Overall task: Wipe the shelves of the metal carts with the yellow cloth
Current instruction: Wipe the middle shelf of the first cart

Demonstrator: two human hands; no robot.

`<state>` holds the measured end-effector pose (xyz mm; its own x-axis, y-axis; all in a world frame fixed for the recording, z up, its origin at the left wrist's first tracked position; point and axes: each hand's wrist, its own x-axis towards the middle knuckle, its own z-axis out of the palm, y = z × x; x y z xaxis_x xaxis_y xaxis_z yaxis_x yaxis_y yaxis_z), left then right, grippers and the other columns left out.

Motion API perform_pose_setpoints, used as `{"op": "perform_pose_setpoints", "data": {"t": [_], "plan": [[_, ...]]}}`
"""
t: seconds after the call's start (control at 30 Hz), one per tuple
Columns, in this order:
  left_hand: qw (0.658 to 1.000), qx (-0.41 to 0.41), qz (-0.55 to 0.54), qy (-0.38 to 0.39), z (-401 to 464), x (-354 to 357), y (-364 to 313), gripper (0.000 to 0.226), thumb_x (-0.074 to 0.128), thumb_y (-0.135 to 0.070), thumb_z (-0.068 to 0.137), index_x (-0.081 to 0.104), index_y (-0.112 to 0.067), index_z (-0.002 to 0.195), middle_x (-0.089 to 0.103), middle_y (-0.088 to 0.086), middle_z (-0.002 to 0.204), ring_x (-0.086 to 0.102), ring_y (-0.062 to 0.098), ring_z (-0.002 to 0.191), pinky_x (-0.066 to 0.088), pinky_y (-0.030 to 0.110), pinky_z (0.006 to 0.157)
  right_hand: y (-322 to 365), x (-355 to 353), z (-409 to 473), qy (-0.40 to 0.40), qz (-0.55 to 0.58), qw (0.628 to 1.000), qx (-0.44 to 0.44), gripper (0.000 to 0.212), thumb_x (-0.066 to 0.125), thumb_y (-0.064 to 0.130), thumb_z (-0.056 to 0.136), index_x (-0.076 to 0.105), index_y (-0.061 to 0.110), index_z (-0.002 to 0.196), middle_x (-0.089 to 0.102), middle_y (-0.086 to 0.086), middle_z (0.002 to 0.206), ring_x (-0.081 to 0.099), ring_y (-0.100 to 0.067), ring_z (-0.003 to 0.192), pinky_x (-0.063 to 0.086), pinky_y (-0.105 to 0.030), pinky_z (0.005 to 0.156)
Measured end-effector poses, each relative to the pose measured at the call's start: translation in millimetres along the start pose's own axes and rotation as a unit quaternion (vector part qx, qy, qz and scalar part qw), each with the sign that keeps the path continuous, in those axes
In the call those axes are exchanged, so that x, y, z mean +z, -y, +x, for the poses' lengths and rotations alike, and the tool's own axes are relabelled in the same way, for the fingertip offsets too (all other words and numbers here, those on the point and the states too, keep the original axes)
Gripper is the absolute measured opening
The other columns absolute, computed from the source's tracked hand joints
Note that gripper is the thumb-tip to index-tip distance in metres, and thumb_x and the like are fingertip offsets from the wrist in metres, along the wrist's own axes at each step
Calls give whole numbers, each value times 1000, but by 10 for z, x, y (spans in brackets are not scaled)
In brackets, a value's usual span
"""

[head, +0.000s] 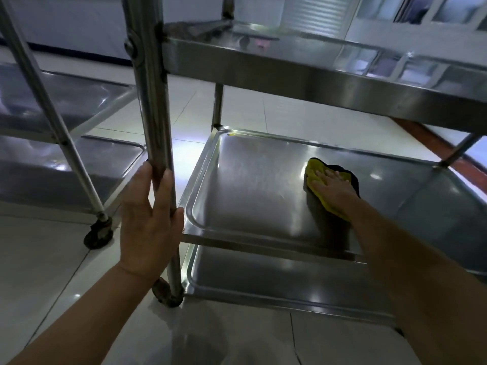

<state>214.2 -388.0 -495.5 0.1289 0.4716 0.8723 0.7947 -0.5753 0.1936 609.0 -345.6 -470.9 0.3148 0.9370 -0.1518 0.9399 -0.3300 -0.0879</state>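
Observation:
A steel cart fills the right of the head view, with a top shelf [290,67], a middle shelf [250,188] and a bottom shelf [276,280]. On the middle shelf lies the yellow cloth [315,171], and my right hand [333,189] presses flat on it with straight fingers. My left hand [147,214] grips the cart's near left upright post [155,101], fingers curled round it.
A second steel cart [66,101] stands to the left on castor wheels [98,234], its slanted post crossing the view. Pale tiled floor [52,272] lies between and in front of the carts. The top shelf overhangs my right arm.

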Motion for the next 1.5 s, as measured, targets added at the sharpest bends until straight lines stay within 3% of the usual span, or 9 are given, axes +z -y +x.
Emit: {"op": "perform_pose_setpoints", "data": {"t": [0.17, 0.23, 0.37, 0.63, 0.77, 1.07, 1.2, 1.37, 1.5], "plan": [[1000, -3, -12, -22, -12, 70, -63, 84, 70, 13, 70, 26, -6, 140, 18, 20, 141, 26, 35, 133, 15, 28, 117, -274, 53, -193, 10, -52, 998, 44, 73, 4, 56, 90, 8, 21, 155, 0, -9, 162, 1, -38, 147, 10, -57, 117], [999, -9, -24, -33, 4, 60, -81, 84, 70, 16, 69, 29, -4, 139, 20, 19, 140, 28, 38, 129, 23, 32, 115, -176, 118, -224, 3, -56, 998, 43, 91, -6, 59, 75, 14, 19, 154, 5, -10, 162, 5, -40, 146, 12, -60, 115], [999, 14, -27, -29, 22, 13, -41, 82, 72, 14, 69, 30, -3, 137, 21, 19, 138, 29, 37, 127, 24, 33, 114, 520, 178, -392, -37, -52, 998, -8, 58, 22, 34, 96, 23, 19, 151, 12, -11, 160, 13, -38, 145, 13, -57, 116], [998, 50, -39, -6, 11, -93, 98, 88, 79, 9, 63, 33, -3, 136, 20, 18, 140, 29, 36, 127, 36, 44, 104, 2004, 392, -520, -7, -12, 989, -146, 55, 20, 47, 102, 9, 33, 153, 1, -3, 162, -2, -27, 149, 1, -47, 119], [998, 60, -28, 9, -27, -59, 226, 111, 77, 10, 67, 11, -18, 152, 7, 13, 147, 19, 31, 136, 15, 31, 116, 2386, 497, -801, 18, -20, 974, -223, 56, 22, 48, 102, 8, 33, 153, 0, 0, 162, -4, -27, 148, 0, -48, 119], [993, 112, -10, -38, -14, -40, 297, 57, 55, -3, 85, 33, -5, 138, 16, 21, 141, 18, 33, 134, 7, 31, 119, 1410, 532, -915, 20, -34, 987, -158, 82, -3, 75, 84, 5, 33, 154, 2, 5, 162, 2, -21, 149, 9, -51, 118], [995, 95, -32, -25, -12, -49, 295, 49, 52, -5, 90, 34, -5, 136, 18, 19, 141, 26, 38, 129, 7, 29, 118, 604, 399, -1060, -19, -46, 995, -85, 70, 2, 54, 99, 13, 12, 154, 9, -9, 161, 9, -29, 148, 7, -47, 119], [994, 76, -73, -21, -3, -56, 285, 62, 62, 4, 78, 40, -10, 134, 11, 13, 143, 26, 38, 128, 7, 27, 117, 139, 312, -1381, -49, -52, 996, 56, 54, 29, 36, 105, 16, 17, 153, 11, -6, 161, 9, -26, 148, 6, -41, 119], [994, 67, -86, -29, 0, -46, 284, 64, 60, 10, 79, 39, -12, 135, 5, 10, 146, 25, 38, 130, 7, 25, 118, 283, 383, -1575, -59, -121, 990, 32, 52, 23, 28, 105, 11, 13, 153, 7, -6, 161, 10, -25, 147, 8, -41, 118]]}}
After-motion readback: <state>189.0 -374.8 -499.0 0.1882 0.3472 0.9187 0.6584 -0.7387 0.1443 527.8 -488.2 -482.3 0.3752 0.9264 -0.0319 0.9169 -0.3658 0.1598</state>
